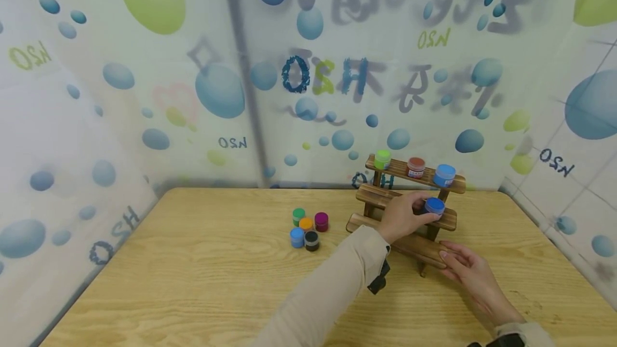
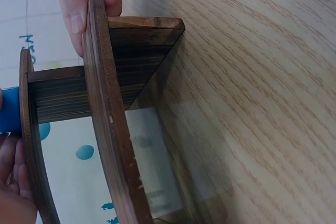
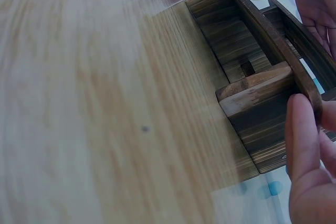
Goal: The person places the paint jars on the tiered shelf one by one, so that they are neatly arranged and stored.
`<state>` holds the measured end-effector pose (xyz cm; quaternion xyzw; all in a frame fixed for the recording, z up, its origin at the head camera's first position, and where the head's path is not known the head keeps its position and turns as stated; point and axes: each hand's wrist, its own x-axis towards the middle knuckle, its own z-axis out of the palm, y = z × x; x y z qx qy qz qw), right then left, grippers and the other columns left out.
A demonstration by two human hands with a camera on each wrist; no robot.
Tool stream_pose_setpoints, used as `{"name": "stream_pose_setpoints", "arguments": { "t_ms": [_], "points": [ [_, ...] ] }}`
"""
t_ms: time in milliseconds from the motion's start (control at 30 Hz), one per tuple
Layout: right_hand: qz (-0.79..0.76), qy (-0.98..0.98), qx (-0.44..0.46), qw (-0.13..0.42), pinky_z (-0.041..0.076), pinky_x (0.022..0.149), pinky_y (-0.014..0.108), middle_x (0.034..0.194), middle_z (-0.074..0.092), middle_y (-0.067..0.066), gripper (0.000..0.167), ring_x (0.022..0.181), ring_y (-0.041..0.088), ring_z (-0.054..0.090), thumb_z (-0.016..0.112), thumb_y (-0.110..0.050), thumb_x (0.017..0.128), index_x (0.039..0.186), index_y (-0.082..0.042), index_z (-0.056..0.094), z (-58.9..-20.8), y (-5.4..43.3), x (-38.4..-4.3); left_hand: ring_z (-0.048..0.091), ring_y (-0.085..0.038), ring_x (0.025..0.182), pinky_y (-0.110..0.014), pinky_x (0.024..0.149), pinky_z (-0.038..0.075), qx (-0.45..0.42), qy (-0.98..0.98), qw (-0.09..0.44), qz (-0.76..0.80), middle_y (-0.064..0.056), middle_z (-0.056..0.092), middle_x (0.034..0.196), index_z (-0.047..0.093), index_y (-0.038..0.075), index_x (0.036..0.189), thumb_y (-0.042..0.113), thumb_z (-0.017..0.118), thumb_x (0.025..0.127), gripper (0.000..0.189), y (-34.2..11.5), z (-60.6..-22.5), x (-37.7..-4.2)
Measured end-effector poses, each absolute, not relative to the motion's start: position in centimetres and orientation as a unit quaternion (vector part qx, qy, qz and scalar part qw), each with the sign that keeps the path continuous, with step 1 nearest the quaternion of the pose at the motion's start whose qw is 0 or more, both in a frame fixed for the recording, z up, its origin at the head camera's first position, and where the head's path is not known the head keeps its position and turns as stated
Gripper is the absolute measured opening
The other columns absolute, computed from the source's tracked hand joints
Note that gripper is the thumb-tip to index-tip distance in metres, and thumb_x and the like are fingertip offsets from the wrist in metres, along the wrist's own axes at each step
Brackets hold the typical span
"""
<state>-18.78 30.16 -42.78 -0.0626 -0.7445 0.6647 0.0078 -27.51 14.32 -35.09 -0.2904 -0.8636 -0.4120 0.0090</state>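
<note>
A three-tier wooden shelf stand [image 1: 381, 197] stands on the right side of the table. My left hand [image 1: 405, 216] pinches a dark blue paint jar [image 1: 435, 206] at the right end of the middle tier. In the left wrist view, the blue jar [image 2: 10, 109] stands against that tier, though its far side is out of view. With thumb and fingers, my right hand [image 1: 474, 280] grips the right end of the bottom tier. The right wrist view shows the right hand's fingers [image 3: 303, 135] around the board's end. On the top tier sit a light green jar [image 1: 383, 159], a brown-red jar [image 1: 416, 167] and a blue jar [image 1: 444, 175].
Left of the stand, several jars are grouped on the wooden table [image 1: 193, 261]: green [image 1: 299, 216], orange [image 1: 306, 224], purple [image 1: 321, 221], light blue [image 1: 296, 238] and black [image 1: 311, 241]. A patterned curtain [image 1: 308, 138] hangs behind the table and along its sides.
</note>
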Motion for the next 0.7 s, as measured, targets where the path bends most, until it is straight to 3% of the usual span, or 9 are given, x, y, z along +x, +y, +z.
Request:
{"name": "stream_pose_setpoints", "arguments": {
  "t_ms": [133, 400, 700],
  "points": [
    [0.669, -0.74, -0.066, 0.008, 0.05, 0.068, 0.022, 0.087, 0.058, -0.013, 0.036, 0.077, 0.003, 0.058, 0.057, -0.03, 0.086, 0.117, -0.013, 0.049, -42.8, 30.1, -18.8, 0.054, -0.001, 0.093, -0.013, 0.076, 0.04, -0.302, -0.862, 0.001, -0.407, 0.006, 0.061, 0.106, 0.054, 0.018, 0.121, 0.033, 0.065, 0.08, 0.045, 14.2, -35.2, -27.6],
    [0.657, -0.75, -0.07, 0.008, 0.05, 0.07, 0.024, 0.09, 0.057, -0.014, 0.06, 0.079, 0.002, 0.057, 0.056, -0.027, 0.088, 0.13, 0.009, 0.033, -42.7, 29.9, -18.7, 0.053, -0.004, 0.099, -0.014, 0.079, 0.041, -0.318, -0.843, -0.022, -0.434, 0.003, 0.057, 0.114, 0.047, 0.017, 0.128, 0.028, 0.064, 0.082, 0.05, 13.4, -35.2, -27.9],
    [0.663, -0.746, -0.067, 0.009, 0.05, 0.07, 0.023, 0.09, 0.057, -0.014, 0.058, 0.079, 0.003, 0.057, 0.057, -0.027, 0.087, 0.129, 0.007, 0.036, -42.8, 30.0, -18.7, 0.052, -0.007, 0.101, -0.015, 0.079, 0.041, -0.351, -0.82, -0.014, -0.453, 0.001, 0.053, 0.122, 0.046, 0.015, 0.129, 0.026, 0.062, 0.084, 0.049, 12.3, -34.4, -27.8]
  ]
}}
